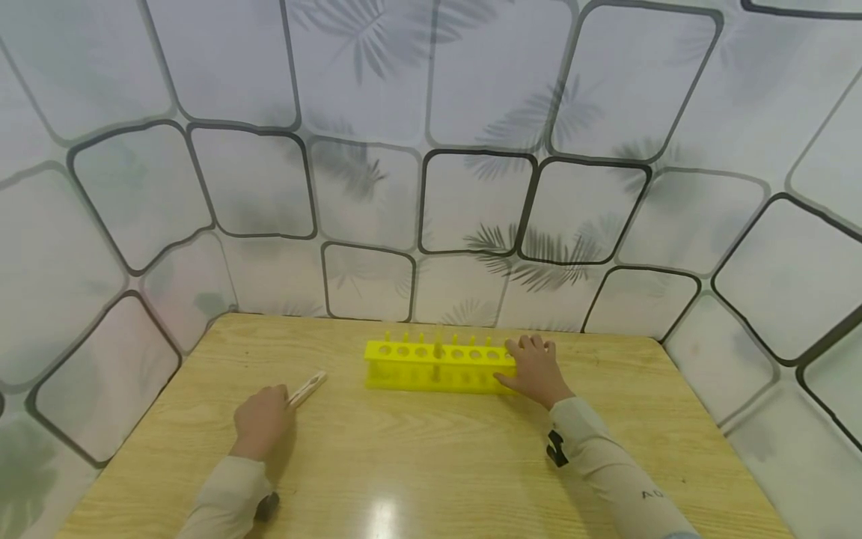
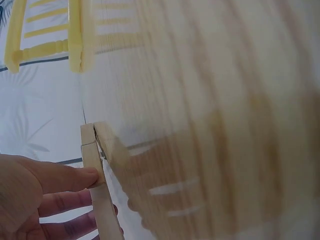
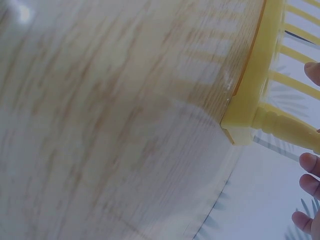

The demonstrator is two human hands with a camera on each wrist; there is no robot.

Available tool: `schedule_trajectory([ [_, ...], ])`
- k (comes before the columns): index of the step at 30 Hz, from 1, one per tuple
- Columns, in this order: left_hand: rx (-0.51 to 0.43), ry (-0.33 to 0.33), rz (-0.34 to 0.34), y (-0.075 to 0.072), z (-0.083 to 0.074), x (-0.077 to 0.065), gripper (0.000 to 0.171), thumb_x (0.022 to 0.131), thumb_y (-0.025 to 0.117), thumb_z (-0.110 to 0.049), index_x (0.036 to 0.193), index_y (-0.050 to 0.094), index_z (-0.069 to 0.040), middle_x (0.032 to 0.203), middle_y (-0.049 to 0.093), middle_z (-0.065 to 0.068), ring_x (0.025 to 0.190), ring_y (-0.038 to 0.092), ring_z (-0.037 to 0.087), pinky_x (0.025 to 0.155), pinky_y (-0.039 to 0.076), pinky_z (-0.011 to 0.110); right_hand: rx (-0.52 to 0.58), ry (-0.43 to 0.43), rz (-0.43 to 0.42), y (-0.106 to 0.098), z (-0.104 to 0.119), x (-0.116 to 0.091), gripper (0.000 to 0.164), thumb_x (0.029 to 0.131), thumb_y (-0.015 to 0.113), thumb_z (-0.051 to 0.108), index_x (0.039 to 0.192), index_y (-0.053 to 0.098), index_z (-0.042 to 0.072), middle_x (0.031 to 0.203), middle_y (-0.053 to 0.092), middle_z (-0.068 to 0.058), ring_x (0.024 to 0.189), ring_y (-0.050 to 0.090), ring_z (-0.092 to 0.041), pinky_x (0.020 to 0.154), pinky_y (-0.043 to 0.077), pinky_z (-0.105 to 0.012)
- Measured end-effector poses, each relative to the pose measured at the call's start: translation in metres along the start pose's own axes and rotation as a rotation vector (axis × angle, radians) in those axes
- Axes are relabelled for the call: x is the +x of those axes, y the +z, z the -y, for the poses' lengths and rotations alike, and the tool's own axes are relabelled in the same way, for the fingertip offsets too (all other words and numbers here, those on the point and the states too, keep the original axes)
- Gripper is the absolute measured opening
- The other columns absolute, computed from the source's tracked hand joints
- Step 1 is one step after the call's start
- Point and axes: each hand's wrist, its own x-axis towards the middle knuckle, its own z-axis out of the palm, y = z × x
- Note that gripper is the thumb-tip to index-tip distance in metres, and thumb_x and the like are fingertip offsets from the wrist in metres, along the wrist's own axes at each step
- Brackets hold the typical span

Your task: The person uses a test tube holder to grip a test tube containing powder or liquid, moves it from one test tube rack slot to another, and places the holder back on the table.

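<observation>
My left hand holds a wooden test tube clamp, gripping its handles above the table. In the left wrist view the thumb presses one wooden arm of the clamp, and nothing shows between its jaws. Further right stands a yellow test tube rack with a row of round holes and short pegs along the back. One clear upright tube appears to stand near its middle. Around the rack's right end is my right hand, thumb at the front and fingers over the top and back; the right wrist view cuts off most of it.
The wooden table reaches back to a wall covered in a pattern of dark rounded outlines and leaves. This covering also rises along the left and right sides. Light reflects off the table's near edge.
</observation>
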Motion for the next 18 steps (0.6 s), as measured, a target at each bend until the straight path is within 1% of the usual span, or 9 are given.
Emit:
schedule_trajectory([
  [4,0.003,-0.001,-0.007,0.0008,0.0032,0.0005,0.014,0.085,0.059,-0.012,0.078,0.057,0.000,0.064,0.058,0.010,0.055,0.056,0.023,0.047,0.043,0.036,-0.003,-0.003,-0.001,0.0004,-0.0006,0.0004,0.055,0.071,0.076,0.050,0.105,0.055,0.012,0.087,0.050,-0.008,0.088,0.043,-0.031,0.074,0.031,-0.049],
  [11,0.017,-0.010,0.004,-0.0007,0.0078,0.0008,0.015,0.085,0.061,-0.013,0.076,0.057,-0.001,0.062,0.057,0.009,0.055,0.055,0.022,0.048,0.043,0.036,0.001,-0.004,-0.002,0.0004,-0.0011,-0.0001,0.056,0.071,0.076,0.050,0.106,0.056,0.012,0.088,0.051,-0.008,0.089,0.043,-0.030,0.074,0.031,-0.049],
  [18,0.007,-0.020,0.009,-0.0023,0.0094,0.0004,0.013,0.082,0.062,-0.010,0.074,0.057,-0.002,0.062,0.057,0.008,0.055,0.054,0.022,0.048,0.042,0.035,0.002,-0.004,-0.005,0.0025,-0.0018,-0.0008,0.055,0.071,0.075,0.050,0.107,0.056,0.012,0.088,0.051,-0.008,0.089,0.044,-0.030,0.074,0.030,-0.048],
])
